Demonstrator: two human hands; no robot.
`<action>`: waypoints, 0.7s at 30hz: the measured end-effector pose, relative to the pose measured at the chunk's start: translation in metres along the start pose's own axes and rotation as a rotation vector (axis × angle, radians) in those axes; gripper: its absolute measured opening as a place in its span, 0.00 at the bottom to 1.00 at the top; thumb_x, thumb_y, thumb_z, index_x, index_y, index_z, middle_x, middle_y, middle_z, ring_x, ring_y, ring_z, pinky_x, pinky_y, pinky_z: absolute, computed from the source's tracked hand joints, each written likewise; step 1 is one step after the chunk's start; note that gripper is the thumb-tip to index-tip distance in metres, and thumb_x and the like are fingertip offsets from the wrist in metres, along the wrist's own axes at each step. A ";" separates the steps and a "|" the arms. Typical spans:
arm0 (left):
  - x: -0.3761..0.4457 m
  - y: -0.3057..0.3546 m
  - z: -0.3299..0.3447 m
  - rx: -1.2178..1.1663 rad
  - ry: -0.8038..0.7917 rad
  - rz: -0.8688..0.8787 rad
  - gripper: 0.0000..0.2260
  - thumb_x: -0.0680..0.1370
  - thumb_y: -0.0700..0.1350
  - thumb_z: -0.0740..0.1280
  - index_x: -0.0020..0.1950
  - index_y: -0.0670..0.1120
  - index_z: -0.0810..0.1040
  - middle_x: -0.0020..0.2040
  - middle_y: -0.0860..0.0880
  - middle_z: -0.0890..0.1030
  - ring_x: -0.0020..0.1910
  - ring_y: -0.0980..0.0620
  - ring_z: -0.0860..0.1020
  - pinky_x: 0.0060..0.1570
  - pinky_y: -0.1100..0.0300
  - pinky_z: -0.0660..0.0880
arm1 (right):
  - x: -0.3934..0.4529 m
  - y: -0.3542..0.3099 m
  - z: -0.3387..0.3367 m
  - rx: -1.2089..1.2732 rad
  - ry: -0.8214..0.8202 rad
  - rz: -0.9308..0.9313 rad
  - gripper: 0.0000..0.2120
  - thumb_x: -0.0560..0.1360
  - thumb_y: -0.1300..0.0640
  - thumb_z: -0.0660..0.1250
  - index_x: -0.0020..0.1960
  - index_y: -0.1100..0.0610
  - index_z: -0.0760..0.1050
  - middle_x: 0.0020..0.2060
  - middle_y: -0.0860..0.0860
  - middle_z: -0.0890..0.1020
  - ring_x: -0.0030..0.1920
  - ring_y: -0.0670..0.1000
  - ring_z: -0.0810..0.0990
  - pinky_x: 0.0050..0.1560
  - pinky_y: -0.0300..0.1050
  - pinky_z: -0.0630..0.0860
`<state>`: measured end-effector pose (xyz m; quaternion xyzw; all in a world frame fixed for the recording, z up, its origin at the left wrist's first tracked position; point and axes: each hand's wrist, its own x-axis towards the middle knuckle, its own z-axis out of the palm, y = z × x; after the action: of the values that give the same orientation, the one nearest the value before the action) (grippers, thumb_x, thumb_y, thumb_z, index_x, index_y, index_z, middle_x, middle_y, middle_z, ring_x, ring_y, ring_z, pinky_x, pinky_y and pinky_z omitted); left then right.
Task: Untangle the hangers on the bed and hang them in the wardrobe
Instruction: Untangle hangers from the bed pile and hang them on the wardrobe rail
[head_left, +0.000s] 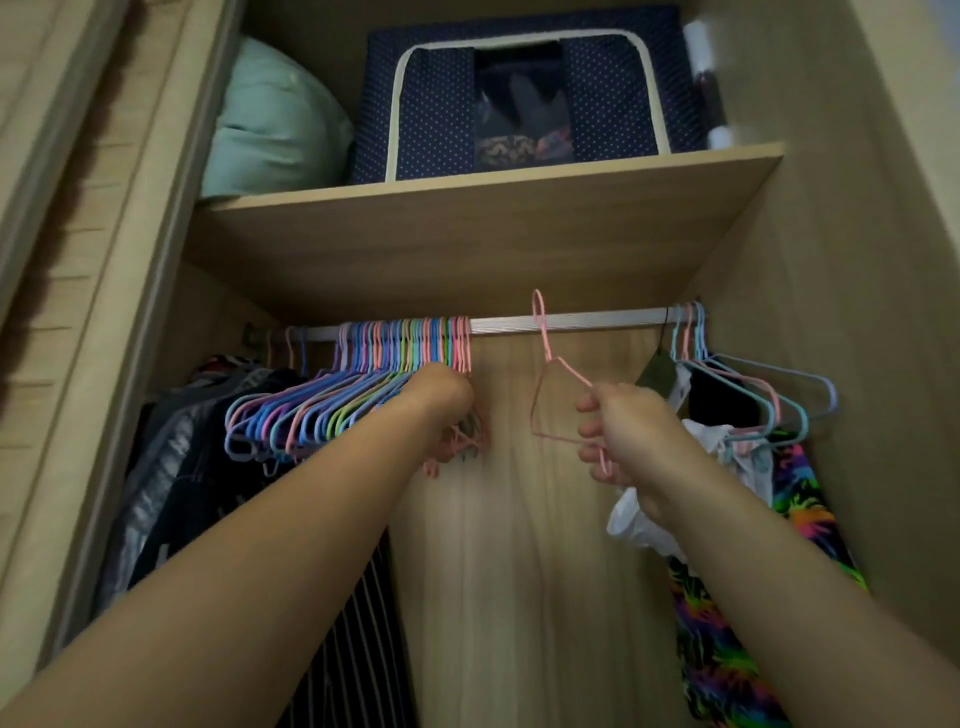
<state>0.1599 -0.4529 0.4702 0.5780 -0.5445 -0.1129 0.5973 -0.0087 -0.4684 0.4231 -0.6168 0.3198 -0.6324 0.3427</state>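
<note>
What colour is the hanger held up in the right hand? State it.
Pink. The hanger in the right hand shows best in the head view.

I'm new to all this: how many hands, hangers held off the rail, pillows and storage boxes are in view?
Hands: 2 (left hand, right hand)
Pink hanger held off the rail: 1
Green pillow: 1
Navy dotted storage box: 1
Total: 5
</note>
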 end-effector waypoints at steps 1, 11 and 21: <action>-0.001 -0.001 -0.002 0.068 -0.032 0.034 0.08 0.82 0.36 0.59 0.50 0.38 0.78 0.33 0.43 0.84 0.54 0.37 0.83 0.56 0.46 0.80 | 0.012 -0.005 0.008 -0.050 0.012 -0.019 0.12 0.81 0.54 0.55 0.48 0.55 0.77 0.36 0.53 0.75 0.36 0.53 0.72 0.35 0.46 0.66; -0.019 -0.039 -0.055 0.482 0.152 0.273 0.09 0.78 0.37 0.60 0.53 0.39 0.79 0.43 0.42 0.82 0.39 0.43 0.82 0.42 0.50 0.82 | 0.096 -0.004 0.089 -0.310 -0.013 -0.042 0.23 0.77 0.52 0.52 0.67 0.58 0.74 0.45 0.58 0.75 0.43 0.59 0.75 0.34 0.46 0.72; -0.020 -0.049 -0.085 0.740 0.124 0.386 0.14 0.77 0.36 0.60 0.57 0.41 0.82 0.54 0.39 0.82 0.46 0.43 0.81 0.47 0.47 0.80 | 0.070 0.006 0.148 -0.449 -0.215 -0.130 0.19 0.82 0.59 0.52 0.60 0.67 0.78 0.52 0.67 0.82 0.48 0.66 0.84 0.47 0.62 0.81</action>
<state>0.2428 -0.4045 0.4415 0.6464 -0.6098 0.2392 0.3913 0.1388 -0.5267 0.4625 -0.7604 0.3738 -0.4969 0.1877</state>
